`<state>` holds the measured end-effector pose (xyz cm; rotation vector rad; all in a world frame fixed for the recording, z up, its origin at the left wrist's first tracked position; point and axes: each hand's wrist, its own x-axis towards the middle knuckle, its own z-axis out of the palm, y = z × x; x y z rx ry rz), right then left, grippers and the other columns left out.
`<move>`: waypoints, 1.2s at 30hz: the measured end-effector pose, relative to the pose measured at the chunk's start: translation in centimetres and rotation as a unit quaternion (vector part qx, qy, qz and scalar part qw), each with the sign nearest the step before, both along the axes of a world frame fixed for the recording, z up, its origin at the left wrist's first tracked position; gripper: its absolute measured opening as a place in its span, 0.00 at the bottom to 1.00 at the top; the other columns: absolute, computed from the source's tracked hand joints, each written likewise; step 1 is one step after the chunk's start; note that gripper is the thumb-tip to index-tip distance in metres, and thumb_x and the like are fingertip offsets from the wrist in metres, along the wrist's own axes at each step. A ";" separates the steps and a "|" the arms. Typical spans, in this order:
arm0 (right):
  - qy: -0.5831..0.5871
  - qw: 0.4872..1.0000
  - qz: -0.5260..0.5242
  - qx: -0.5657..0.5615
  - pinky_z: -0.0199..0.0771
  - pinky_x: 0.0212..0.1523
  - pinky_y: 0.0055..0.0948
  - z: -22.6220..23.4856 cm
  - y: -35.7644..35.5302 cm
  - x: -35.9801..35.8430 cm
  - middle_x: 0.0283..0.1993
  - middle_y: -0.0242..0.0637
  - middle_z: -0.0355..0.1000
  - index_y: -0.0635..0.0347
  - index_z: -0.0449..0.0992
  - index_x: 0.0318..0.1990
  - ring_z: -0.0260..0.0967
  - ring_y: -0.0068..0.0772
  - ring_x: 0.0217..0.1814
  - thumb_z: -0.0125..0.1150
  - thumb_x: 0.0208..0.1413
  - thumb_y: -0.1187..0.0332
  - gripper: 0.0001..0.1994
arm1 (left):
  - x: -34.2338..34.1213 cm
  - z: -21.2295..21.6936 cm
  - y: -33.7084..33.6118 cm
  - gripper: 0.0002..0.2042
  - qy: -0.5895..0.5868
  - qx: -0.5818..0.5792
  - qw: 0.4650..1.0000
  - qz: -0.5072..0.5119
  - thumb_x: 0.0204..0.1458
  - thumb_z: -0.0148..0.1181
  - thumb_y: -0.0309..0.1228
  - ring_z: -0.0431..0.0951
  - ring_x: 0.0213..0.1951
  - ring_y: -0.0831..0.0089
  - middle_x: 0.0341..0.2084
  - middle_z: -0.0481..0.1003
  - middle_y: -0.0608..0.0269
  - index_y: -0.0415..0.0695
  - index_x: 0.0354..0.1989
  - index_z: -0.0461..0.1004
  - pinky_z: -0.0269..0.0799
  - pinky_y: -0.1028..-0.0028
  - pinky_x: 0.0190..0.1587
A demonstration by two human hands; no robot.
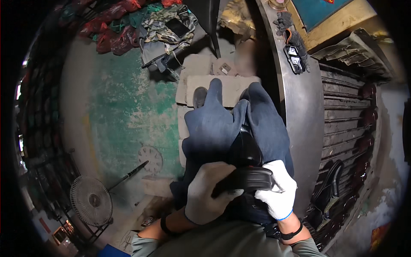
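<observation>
White work gloves cover both my hands. My left hand [208, 192] has its fingers closed round the left part of a black, glossy curved piece [252, 177], held level above my lap. My right hand [280, 188] grips the right end of that same piece. Its outline is partly blurred and covered by the gloves, so I cannot tell its kind. Just beyond it, a second shiny black rounded object [247, 147] sits between my thighs, partly hidden by the trousers.
A metal bench [302, 111] runs along my right, bearing a black item with silver plates [294, 58] and dark gloves [284, 21]. Further right stands a slatted rack [342, 115] with a long black piece [329, 190]. A fan [91, 200] stands at left; camouflage cloth [169, 30] lies ahead.
</observation>
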<state>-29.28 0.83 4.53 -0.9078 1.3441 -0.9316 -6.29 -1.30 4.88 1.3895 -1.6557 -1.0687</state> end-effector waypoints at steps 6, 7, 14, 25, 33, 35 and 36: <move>0.179 0.983 0.042 0.007 0.68 0.35 0.24 0.1 -3.9 -0.4 0.32 0.29 0.69 0.64 0.84 0.66 0.64 0.18 0.32 0.86 0.46 0.76 0.35 | 0.1 2.2 -5.2 0.28 -0.083 0.217 0.972 0.034 0.51 0.84 0.38 0.87 0.40 0.58 0.40 0.83 0.48 0.35 0.56 0.81 0.84 0.63 0.44; 0.185 0.981 0.054 0.020 0.67 0.34 0.24 0.3 -4.2 -0.7 0.31 0.29 0.68 0.64 0.83 0.67 0.63 0.18 0.31 0.86 0.46 0.75 0.36 | 0.2 2.4 -5.5 0.28 -0.103 0.210 0.972 0.018 0.52 0.83 0.39 0.87 0.41 0.58 0.40 0.84 0.48 0.35 0.55 0.81 0.84 0.63 0.44; 0.307 0.924 0.067 -0.219 0.78 0.40 0.36 0.9 -1.2 1.0 0.40 0.44 0.76 0.73 0.77 0.69 0.74 0.40 0.37 0.81 0.54 0.72 0.34 | -1.7 1.9 -1.3 0.18 -0.149 0.022 0.988 0.028 0.58 0.76 0.36 0.88 0.40 0.46 0.38 0.85 0.44 0.36 0.50 0.85 0.83 0.60 0.43; 0.219 0.900 0.043 -0.375 0.86 0.55 0.45 6.5 7.6 1.0 0.56 0.57 0.81 0.69 0.86 0.55 0.84 0.58 0.55 0.74 0.52 0.73 0.21 | -1.7 10.3 7.0 0.61 -0.056 -0.087 0.993 0.049 0.41 0.90 0.56 0.84 0.62 0.55 0.61 0.80 0.40 0.27 0.76 0.63 0.79 0.58 0.67; -0.539 0.800 -0.120 0.234 0.81 0.69 0.53 -2.8 8.6 -1.8 0.65 0.54 0.82 0.64 0.76 0.72 0.82 0.57 0.63 0.60 0.66 0.52 0.32 | -2.5 3.8 11.7 0.38 -0.353 -0.218 0.867 -0.276 0.59 0.76 0.40 0.64 0.79 0.37 0.76 0.69 0.41 0.40 0.77 0.70 0.65 0.35 0.75; -0.624 0.758 -0.084 0.173 0.83 0.69 0.52 -6.6 9.6 -1.6 0.67 0.58 0.80 0.70 0.74 0.72 0.83 0.57 0.64 0.57 0.62 0.56 0.35 | -1.5 2.9 11.1 0.33 -0.279 -0.171 0.887 -0.328 0.65 0.70 0.45 0.60 0.81 0.37 0.77 0.69 0.46 0.44 0.75 0.72 0.57 0.30 0.77; -0.642 0.745 -0.084 0.162 0.82 0.70 0.52 -6.7 10.2 -1.5 0.68 0.58 0.79 0.71 0.74 0.73 0.82 0.57 0.65 0.57 0.61 0.57 0.35 | -0.8 3.0 11.3 0.33 -0.207 -0.143 0.909 -0.332 0.66 0.70 0.45 0.60 0.81 0.36 0.76 0.69 0.44 0.44 0.75 0.72 0.55 0.31 0.78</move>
